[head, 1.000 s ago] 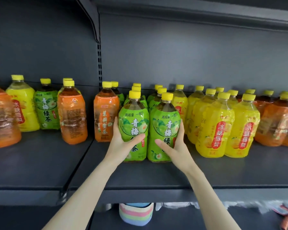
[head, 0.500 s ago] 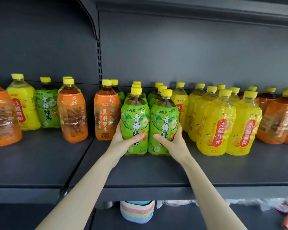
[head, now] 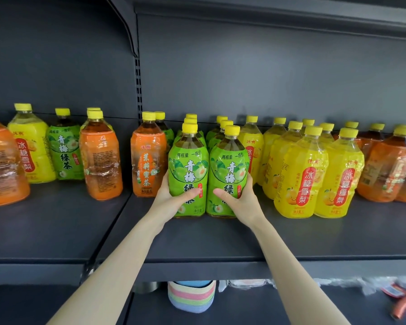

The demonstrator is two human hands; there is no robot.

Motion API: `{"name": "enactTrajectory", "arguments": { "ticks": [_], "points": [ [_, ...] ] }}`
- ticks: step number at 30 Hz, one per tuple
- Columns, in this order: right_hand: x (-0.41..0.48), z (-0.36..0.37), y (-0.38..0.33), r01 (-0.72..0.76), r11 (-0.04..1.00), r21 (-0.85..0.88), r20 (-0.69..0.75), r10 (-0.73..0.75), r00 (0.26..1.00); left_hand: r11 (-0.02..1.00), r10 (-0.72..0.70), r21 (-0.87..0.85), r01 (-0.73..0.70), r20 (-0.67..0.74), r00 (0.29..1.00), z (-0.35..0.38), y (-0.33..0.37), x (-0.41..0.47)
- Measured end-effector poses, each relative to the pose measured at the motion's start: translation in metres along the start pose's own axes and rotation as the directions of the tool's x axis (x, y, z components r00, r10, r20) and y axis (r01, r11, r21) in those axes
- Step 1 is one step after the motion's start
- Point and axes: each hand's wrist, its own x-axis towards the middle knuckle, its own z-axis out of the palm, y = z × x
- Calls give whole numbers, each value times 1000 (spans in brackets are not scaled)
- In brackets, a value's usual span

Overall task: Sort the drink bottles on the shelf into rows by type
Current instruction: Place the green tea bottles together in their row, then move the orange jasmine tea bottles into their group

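Hands around two 青梅绿茶 bottles

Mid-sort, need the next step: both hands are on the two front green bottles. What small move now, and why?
Probably let go of both. The left hand grips the left green bottle, the right hand the right green bottle; both stand upright, side by side, before the green rows. A stray green bottle waits further left.
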Motion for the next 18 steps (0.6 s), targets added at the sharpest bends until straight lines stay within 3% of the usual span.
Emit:
{"name": "enactTrajectory", "arguments": {
  "ticks": [3,5,8,10,12,18],
  "points": [
    [-8,-2,-5,-45,996,-72,-9,44,999,995,20,101,-19,-12,1000,1,2,-7],
    [-20,-4,-10,-65,974,-218,-18,63,998,967,46,251,-39,-23,999,-5,0,-12],
    [-43,-9,-16,-47,871,-490,-45,28,999,802,83,594,-61,-11,996,-17,-2,-25],
    [-60,-10,-22,-17,797,-604,-80,-40,996,699,102,713,-56,-22,995,-25,0,-37],
    [-73,-6,-30,34,747,-664,-93,-128,987,674,136,734,-83,-14,991,-35,5,-47],
    [-78,32,-60,243,751,-614,-30,-330,944,618,316,760,-200,-7,949,-85,28,-60]
  ]
}}
